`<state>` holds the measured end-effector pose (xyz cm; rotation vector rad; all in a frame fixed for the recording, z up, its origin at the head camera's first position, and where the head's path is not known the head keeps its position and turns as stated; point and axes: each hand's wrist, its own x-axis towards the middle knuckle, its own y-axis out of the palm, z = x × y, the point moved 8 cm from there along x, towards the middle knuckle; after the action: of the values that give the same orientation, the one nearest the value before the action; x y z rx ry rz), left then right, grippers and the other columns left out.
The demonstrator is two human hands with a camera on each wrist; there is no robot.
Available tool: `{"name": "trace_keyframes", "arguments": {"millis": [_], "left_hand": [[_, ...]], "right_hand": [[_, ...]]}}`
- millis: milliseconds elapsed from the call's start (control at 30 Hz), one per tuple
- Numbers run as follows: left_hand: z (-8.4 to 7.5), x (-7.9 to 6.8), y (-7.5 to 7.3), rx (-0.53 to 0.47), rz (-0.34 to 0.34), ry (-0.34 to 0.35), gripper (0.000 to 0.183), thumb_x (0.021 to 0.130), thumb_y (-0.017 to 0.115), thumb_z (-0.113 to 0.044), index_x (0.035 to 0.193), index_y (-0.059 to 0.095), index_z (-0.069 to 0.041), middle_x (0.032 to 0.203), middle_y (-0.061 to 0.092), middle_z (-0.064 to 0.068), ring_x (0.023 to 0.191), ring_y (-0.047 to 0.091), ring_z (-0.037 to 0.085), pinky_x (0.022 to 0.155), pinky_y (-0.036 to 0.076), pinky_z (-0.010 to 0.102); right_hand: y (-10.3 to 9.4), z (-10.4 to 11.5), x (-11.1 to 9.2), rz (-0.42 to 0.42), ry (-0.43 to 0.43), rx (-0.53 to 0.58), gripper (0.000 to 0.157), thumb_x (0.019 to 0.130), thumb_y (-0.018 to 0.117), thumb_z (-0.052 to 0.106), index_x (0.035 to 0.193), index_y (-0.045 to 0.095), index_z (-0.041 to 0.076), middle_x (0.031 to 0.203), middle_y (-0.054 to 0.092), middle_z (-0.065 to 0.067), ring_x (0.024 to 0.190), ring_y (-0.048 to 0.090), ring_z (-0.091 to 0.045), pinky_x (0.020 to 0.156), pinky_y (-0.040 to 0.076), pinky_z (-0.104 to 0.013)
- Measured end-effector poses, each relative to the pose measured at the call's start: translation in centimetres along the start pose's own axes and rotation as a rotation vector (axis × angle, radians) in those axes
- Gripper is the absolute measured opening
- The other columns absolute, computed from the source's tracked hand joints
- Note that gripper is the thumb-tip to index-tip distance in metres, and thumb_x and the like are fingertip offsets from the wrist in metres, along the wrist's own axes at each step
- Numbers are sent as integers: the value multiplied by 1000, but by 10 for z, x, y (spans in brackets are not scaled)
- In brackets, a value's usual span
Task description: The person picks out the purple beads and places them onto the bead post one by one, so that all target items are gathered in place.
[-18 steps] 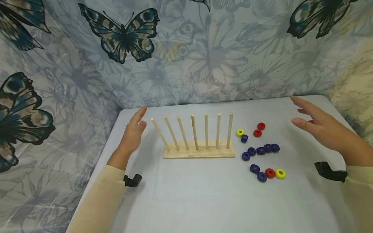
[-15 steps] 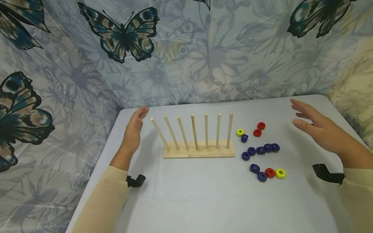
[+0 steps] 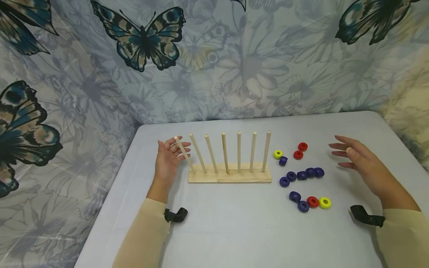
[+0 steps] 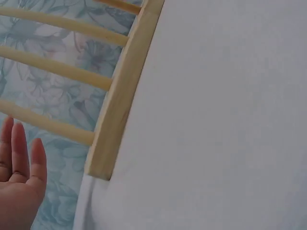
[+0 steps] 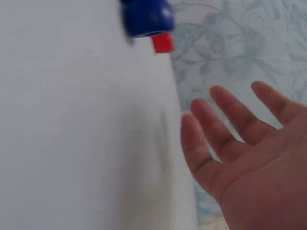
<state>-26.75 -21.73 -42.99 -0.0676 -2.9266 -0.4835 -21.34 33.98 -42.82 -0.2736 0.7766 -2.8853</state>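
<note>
Left grip [image 3: 165, 162] is empty and relaxed, with the wooden peg rack [image 3: 231, 178] around 3 o'clock, its long axis running 9-to-3 on the bench [image 3: 228, 238]. Can't really tell if it's touching the end peg [image 3: 184, 154]. Right grip [image 3: 366, 167], also holding nothing, is nearer the beads [image 3: 302, 175], roughly 9 o'clock from it.
</note>
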Motion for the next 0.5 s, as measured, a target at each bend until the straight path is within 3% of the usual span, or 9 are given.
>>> {"name": "trace_keyframes", "arguments": {"millis": [133,333,400,500], "left_hand": [[22,-3,4,-113,39,-22,72,111,46,-68,135,62,-1,116,72,13,103,68,28,93,58,40],[46,-7,6,-144,113,-54,61,113,49,-57,124,66,0,111,69,14,102,67,25,95,55,34],[49,-7,6,-117,126,-41,58,113,53,-56,121,68,-1,110,69,13,102,67,24,95,55,33],[51,-6,5,-95,147,-16,52,110,60,-55,119,72,-5,109,71,12,100,68,23,92,56,33]], "right_hand": [[7,-14,-6,-39,-15,77,47,121,33,18,167,42,13,148,59,7,128,58,-4,93,48,-11],[5,-26,-9,-90,-82,577,40,120,32,8,153,51,-5,140,66,-11,122,65,-18,93,54,-20],[5,-30,-7,-88,-65,552,36,119,37,5,149,52,-8,137,68,-11,119,66,-18,92,54,-20],[7,-39,-6,-75,32,319,34,116,51,6,148,54,-6,133,69,-2,116,64,-12,90,50,-16]]}}
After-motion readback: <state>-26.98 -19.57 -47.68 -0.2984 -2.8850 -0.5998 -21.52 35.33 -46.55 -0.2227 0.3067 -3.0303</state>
